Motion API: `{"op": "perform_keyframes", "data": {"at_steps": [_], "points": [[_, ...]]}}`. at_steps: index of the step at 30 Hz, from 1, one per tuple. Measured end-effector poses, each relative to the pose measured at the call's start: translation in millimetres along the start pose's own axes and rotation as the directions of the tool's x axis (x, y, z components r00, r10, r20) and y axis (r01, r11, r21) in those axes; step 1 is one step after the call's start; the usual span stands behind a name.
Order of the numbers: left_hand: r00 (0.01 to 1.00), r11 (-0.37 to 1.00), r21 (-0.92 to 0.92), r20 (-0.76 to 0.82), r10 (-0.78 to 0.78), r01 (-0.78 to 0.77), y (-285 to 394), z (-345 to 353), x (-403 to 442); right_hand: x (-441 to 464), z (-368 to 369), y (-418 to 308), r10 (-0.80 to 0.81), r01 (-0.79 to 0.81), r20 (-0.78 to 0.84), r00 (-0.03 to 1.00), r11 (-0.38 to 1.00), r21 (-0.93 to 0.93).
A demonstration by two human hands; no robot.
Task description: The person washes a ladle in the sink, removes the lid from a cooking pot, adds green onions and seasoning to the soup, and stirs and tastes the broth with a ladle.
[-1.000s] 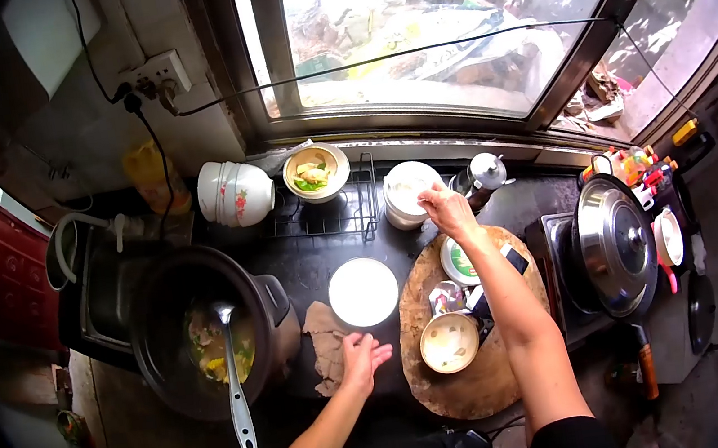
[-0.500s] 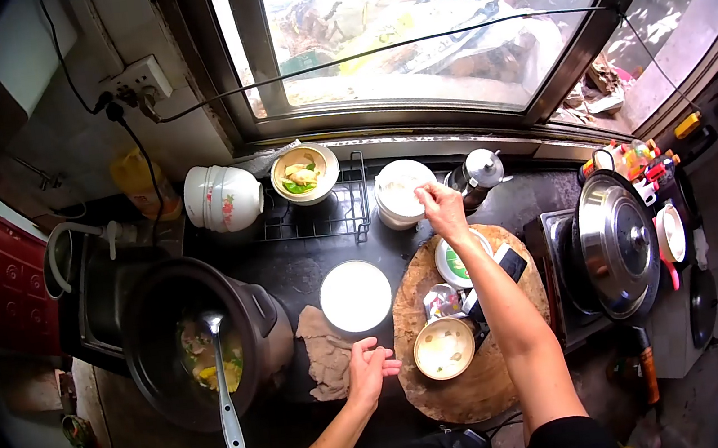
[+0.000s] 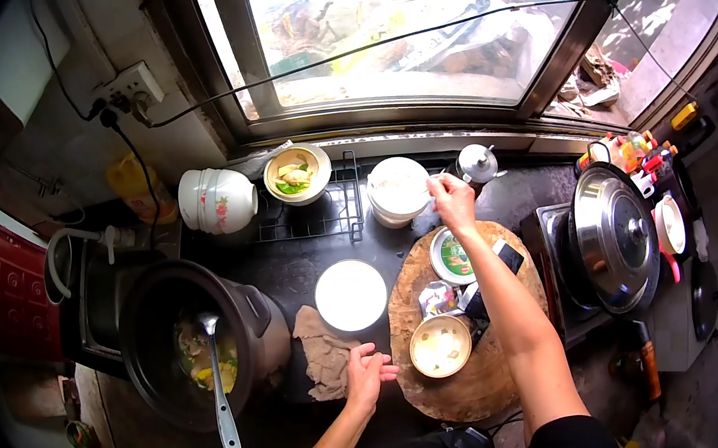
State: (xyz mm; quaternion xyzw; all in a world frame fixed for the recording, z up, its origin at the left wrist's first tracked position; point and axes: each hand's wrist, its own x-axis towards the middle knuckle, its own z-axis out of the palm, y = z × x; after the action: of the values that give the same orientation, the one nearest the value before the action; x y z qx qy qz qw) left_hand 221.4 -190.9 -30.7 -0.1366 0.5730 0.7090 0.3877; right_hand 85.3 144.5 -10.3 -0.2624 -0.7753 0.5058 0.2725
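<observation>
My right hand (image 3: 454, 201) is closed in a pinch beside the rim of a white tub (image 3: 400, 221), which has white contents. A thin pale bit shows at its fingertips, too small to name. My left hand (image 3: 368, 377) hovers with fingers apart and nothing in it, close to a brown cloth (image 3: 322, 356) and a white round lid (image 3: 350, 295). Between my hands, a small bowl (image 3: 440, 346) with pale contents sits on a round wooden chopping board (image 3: 454, 397). Behind it are a shiny packet (image 3: 438, 298) and a round container with a green label (image 3: 454, 255).
At left stands a dark pot (image 3: 268, 326) of soup with a ladle (image 3: 223, 405) in it. Stacked bowls (image 3: 218, 201) and a bowl of greens (image 3: 298, 176) are behind, by a wire rack (image 3: 309, 223). A lidded wok (image 3: 619, 235) sits on the stove at right.
My right hand has shifted slightly right, off the tub's opening to beside its rim. The left hand keeps its pose. The whole view has moved a little.
</observation>
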Motion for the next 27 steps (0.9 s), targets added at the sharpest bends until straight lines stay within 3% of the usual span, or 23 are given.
{"op": "perform_keyframes", "data": {"at_steps": [2, 3, 6, 7, 11, 18, 24, 27], "points": [[1.000, 1.000, 0.008, -0.003, -0.005, 0.005, 2, 1, -1, -1, 10, 8, -0.266, 0.271, 0.055, 0.963, 0.951, -0.147], [1.000, 1.000, 0.019, 0.001, -0.003, 0.003, 1, 0, -1, -1, 16, 13, -0.279, 0.287, 0.074, 0.957, 0.949, -0.134], [1.000, 0.999, 0.040, 0.007, 0.014, -0.014, 1, -2, -2, -4, 18, 13, -0.195, 0.191, -0.032, 0.980, 0.976, -0.104], [1.000, 0.999, 0.039, 0.006, 0.020, -0.020, 1, -3, -3, 0, 15, 16, -0.097, 0.089, -0.063, 0.993, 0.989, -0.116], [1.000, 0.998, 0.048, -0.001, 0.028, -0.028, 4, -5, -6, 2, 1, 18, 0.160, -0.137, -0.118, 0.980, 0.974, 0.181], [1.000, 0.998, 0.051, 0.007, 0.025, -0.026, -2, -6, -5, 3, -11, 30, 0.217, -0.173, -0.088, 0.972, 0.920, 0.352], [1.000, 1.000, 0.025, 0.022, 0.005, -0.006, -4, -8, -7, -11, -23, 8, 0.307, -0.240, -0.025, 0.952, 0.791, 0.563], [0.999, 1.000, 0.015, 0.044, 0.001, -0.001, -9, -16, -11, -23, -22, -41, 0.217, -0.181, 0.024, 0.976, 0.742, 0.645]]}}
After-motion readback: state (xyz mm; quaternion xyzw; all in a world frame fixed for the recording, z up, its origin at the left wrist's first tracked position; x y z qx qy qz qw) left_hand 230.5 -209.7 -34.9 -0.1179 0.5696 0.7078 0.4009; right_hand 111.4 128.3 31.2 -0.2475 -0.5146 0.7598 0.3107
